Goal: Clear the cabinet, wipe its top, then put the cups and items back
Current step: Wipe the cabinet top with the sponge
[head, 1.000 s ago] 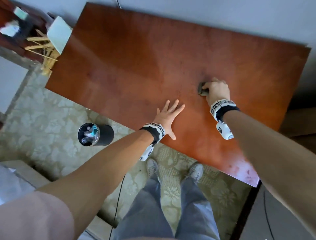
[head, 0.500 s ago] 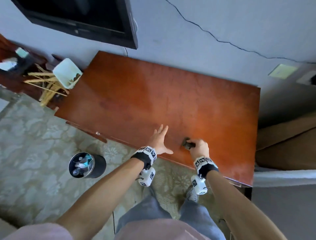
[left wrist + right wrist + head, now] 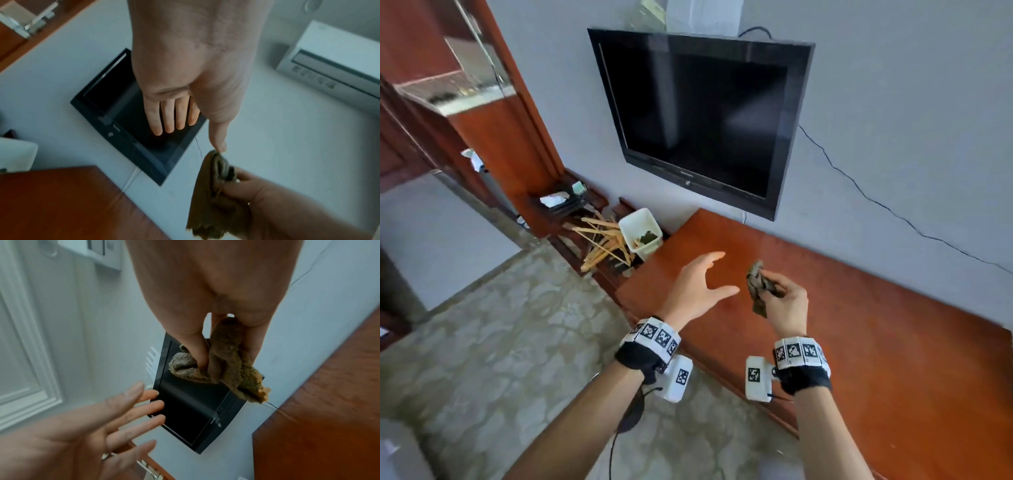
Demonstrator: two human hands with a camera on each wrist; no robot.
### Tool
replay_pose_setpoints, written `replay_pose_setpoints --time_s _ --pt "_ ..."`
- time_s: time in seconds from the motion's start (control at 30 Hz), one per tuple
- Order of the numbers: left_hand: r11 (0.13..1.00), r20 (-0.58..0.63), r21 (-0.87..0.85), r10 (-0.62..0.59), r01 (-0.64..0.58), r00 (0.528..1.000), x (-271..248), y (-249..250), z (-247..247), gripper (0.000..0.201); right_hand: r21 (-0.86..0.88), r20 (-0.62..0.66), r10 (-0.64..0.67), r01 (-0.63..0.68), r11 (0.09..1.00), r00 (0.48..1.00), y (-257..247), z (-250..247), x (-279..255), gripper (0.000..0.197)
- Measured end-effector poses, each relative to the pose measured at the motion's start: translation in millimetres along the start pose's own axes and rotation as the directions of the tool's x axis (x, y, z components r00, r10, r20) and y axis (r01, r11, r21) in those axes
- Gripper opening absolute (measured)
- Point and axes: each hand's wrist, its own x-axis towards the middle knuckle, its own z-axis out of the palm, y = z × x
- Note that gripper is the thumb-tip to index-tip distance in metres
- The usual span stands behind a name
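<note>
Cabinet top (image 3: 859,342) bare where visible, so clearing judged done; wiping apparently finishing; cups and items not yet returned, none in view. Right hand (image 3: 787,301) pinches the rag (image 3: 756,287) above the top; left hand (image 3: 698,287) spread, holding nothing; cabinet's right end cut off.

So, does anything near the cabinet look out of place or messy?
Yes. Left of the cabinet top, wooden hangers lie in a loose, crossed heap beside a tilted white bin. The top itself looks bare.
</note>
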Motion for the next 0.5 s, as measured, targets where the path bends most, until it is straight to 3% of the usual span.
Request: replay_pose_setpoints --time_s 0.1,0.27,0.37,0.5 --pt "0.998 -0.038 0.059 -0.007 0.01 0.999 12 -19 -29 0.072 -0.039 0.051 0.063 -0.061 0.997 0.997 -6 33 16 0.046" --pt "0.96 0.138 0.263 -0.136 0.096 0.981 60 -74 -8 0.073 -0.139 -0.061 0.379 -0.383 0.913 0.924 56 64 44 0.052" --pt "0.92 0.262 0.39 -0.159 0.046 0.952 99 -119 26 0.078 -0.191 -0.183 0.497 -0.526 0.829 0.848 118 69 60 0.057" --pt "0.842 0.455 0.529 -0.179 -0.103 0.872 161 -179 66 0.084 -0.266 -0.307 0.528 -0.604 0.751 0.792 176 68 89 0.05"
